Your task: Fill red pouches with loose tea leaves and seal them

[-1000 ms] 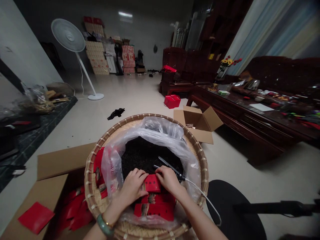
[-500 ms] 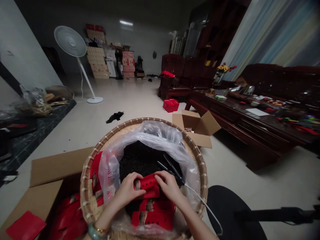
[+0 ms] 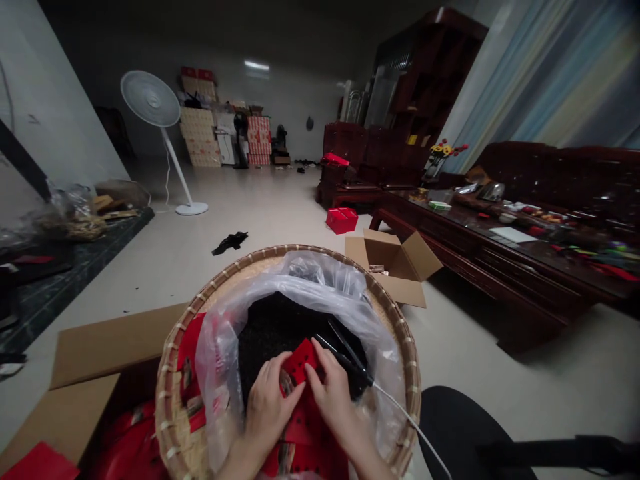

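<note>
My left hand (image 3: 270, 399) and my right hand (image 3: 332, 392) pinch a small red packet (image 3: 302, 355) between them, one at each side. It is tilted and carries a row of dark dots. Below it, partly hidden by my hands, lie more red packets (image 3: 307, 423). They rest over a clear plastic bag (image 3: 320, 290) holding loose black material (image 3: 273, 323), inside a round woven basket (image 3: 240, 264). Just beyond my right hand is a black tool (image 3: 345, 353) with two long arms apart, like a hair straightener, on a white cord (image 3: 400, 408).
An open carton (image 3: 120, 340) of red packets stands at the left, and another open carton (image 3: 407, 290) beyond the basket. A black round base (image 3: 460, 427) is at the right. Farther off are a white fan (image 3: 150, 99), a red box (image 3: 342, 220) and a long wooden table (image 3: 450, 233).
The red packet has turned from lying nearly level to a steep tilt. My hands have come closer together around it. The camera view has shifted slightly upward.
</note>
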`<state>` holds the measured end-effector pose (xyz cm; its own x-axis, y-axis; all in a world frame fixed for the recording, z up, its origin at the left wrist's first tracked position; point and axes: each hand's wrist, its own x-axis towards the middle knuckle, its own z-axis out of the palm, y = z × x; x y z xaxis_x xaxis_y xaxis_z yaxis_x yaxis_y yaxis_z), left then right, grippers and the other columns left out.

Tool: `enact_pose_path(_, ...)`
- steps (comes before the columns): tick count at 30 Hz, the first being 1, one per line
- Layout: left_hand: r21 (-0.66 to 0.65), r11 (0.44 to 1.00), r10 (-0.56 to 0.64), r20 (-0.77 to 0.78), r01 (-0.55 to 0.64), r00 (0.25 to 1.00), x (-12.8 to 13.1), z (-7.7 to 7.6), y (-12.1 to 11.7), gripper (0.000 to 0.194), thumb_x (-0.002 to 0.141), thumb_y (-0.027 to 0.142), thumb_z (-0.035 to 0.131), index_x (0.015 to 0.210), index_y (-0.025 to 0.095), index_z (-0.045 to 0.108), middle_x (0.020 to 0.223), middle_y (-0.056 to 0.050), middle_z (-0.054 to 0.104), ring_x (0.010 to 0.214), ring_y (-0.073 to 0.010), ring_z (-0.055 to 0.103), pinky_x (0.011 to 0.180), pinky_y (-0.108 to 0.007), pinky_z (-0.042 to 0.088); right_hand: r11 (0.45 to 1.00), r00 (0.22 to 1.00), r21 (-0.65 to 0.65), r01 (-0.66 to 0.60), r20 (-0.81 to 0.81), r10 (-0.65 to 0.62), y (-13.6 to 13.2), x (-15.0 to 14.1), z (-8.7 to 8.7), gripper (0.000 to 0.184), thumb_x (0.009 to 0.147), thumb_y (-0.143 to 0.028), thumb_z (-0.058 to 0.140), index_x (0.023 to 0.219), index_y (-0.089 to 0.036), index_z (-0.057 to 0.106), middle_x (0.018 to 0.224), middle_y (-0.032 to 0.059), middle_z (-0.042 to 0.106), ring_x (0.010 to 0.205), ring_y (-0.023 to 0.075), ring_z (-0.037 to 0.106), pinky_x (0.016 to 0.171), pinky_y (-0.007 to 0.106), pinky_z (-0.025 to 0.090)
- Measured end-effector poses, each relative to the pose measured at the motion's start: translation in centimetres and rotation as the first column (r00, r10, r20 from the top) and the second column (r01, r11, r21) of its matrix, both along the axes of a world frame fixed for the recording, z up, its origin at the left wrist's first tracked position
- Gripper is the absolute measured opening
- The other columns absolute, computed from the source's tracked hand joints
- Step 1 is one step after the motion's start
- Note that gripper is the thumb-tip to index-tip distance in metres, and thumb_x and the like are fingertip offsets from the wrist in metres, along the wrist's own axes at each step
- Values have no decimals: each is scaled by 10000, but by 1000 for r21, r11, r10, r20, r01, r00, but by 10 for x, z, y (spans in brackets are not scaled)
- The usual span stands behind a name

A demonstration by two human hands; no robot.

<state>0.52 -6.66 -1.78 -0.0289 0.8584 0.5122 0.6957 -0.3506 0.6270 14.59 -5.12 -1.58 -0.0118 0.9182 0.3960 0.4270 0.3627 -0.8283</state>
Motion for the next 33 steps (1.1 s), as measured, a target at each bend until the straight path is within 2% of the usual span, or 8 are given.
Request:
enact_pose_path(3,0,1000,9,26,-9,1000,2,-1,-2,429,743,277,614,1152,173,541,936,-85,650,837,-221,623,741,-368,527,998,996,57,-41,76,37,-4,-2,1,483,852,-119,435,1327,-206,428,1112,104,610,1006,189,598,860,309,506)
enact_pose_path(8,-114,990,-50,268,84,962,5,2,-4,210,817,301,517,899,180,668,810,-55,657,747,-172,630,682,-282,532,987,988,101,-125,106,115,-8,-1,4,476,855,-75,412,1295,-246,469,1075,83,625,934,154,626,818,259,522)
enact_pose_path(13,-292,956,105,438,31,893,5,7,-3,231,766,354,563,797,166,694,703,-26,654,643,-158,623,594,-240,522,985,984,103,-138,128,124,-8,3,12,409,862,-107,438,1240,-239,521,1037,78,644,924,165,625,827,281,516)
enact_pose_path(17,-315,949,142,490,23,860,5,13,-2,250,699,401,617,738,170,705,688,-27,665,653,-170,629,603,-246,528,988,977,103,-114,192,93,-6,3,12,422,868,-142,442,1278,-234,484,1007,89,632,892,178,617,791,300,523)
enact_pose_path(19,-388,920,195,568,52,800,5,14,-1,278,656,424,647,740,166,701,674,-19,666,595,-166,631,551,-251,534,984,971,138,-109,226,76,-5,3,11,431,866,-137,443,1280,-249,485,993,92,620,887,180,607,772,308,527)
enact_pose_path(23,-545,822,346,709,166,614,6,14,1,384,573,408,716,824,120,681,592,-5,657,440,-151,604,434,-254,520,959,951,259,-113,309,29,-6,5,8,485,850,-88,438,1293,-283,474,1113,107,582,1026,208,555,842,366,506)
enact_pose_path(26,-557,806,379,745,200,549,7,14,2,429,544,385,743,852,96,673,558,-5,647,405,-142,593,393,-233,498,946,935,302,-122,354,7,-7,5,9,501,854,-90,438,1317,-282,442,1175,118,558,1088,225,521,875,407,492)
enact_pose_path(33,-552,822,372,705,138,604,6,22,2,437,503,408,760,801,97,690,590,-19,666,427,-145,603,395,-228,505,958,927,250,-142,372,40,-8,5,13,538,851,-93,440,1360,-256,378,1143,117,576,1071,215,525,881,386,499)
